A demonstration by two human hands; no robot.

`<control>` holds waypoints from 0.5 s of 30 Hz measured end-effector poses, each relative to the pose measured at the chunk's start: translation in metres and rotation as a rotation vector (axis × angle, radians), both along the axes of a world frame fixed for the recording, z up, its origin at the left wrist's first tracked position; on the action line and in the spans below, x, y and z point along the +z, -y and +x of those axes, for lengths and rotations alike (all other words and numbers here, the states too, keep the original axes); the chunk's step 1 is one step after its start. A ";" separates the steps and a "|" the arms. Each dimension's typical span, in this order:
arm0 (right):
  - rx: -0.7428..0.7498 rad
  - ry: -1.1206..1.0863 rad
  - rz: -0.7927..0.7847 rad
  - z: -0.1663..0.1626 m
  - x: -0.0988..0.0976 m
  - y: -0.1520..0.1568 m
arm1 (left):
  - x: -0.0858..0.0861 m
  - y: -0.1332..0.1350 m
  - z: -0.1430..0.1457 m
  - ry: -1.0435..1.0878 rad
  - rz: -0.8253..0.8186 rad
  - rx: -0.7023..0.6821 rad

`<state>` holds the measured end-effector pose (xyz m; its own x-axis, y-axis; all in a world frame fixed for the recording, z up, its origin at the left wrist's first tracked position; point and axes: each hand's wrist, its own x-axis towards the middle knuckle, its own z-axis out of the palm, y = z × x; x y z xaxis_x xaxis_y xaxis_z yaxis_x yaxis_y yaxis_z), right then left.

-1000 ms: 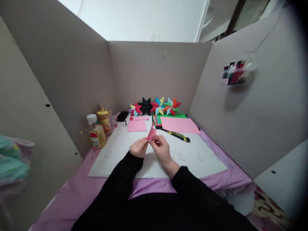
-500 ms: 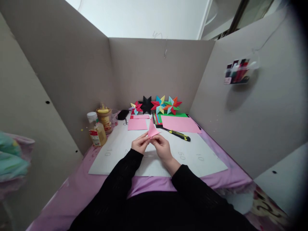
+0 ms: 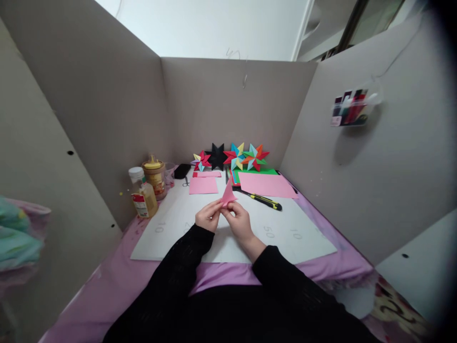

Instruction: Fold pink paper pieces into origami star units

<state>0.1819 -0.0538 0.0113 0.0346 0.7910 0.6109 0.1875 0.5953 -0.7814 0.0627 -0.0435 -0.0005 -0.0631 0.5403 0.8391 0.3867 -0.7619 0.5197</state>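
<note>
A small folded pink paper piece (image 3: 227, 196) with a pointed tip sticks up between my two hands, just above the white sheet (image 3: 300, 238). My left hand (image 3: 207, 219) pinches its lower left edge with closed fingers. From the right, my right hand (image 3: 240, 220) grips the same piece with thumb and fingers pressed together. Both wrists come out of black sleeves.
Pink paper pieces (image 3: 203, 185) and a larger pink sheet (image 3: 267, 185) on coloured sheets lie beyond my hands. A yellow-black utility knife (image 3: 263, 201) rests right of them. Several paper stars (image 3: 232, 156) stand at the back wall. Bottles (image 3: 143, 194) stand at the left; grey partitions enclose the desk.
The pink piece has been turned and refolded between my fingers, its tip now pointing straight up. Both hands stayed in place over the white sheet.
</note>
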 end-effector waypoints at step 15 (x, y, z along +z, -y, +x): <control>0.071 -0.155 -0.061 0.002 -0.007 -0.003 | -0.001 -0.004 -0.003 0.070 -0.049 -0.051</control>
<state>0.1835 -0.0504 0.0046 0.0676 0.8302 0.5533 0.0215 0.5532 -0.8328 0.0600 -0.0397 -0.0014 -0.0924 0.5849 0.8059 0.3094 -0.7524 0.5815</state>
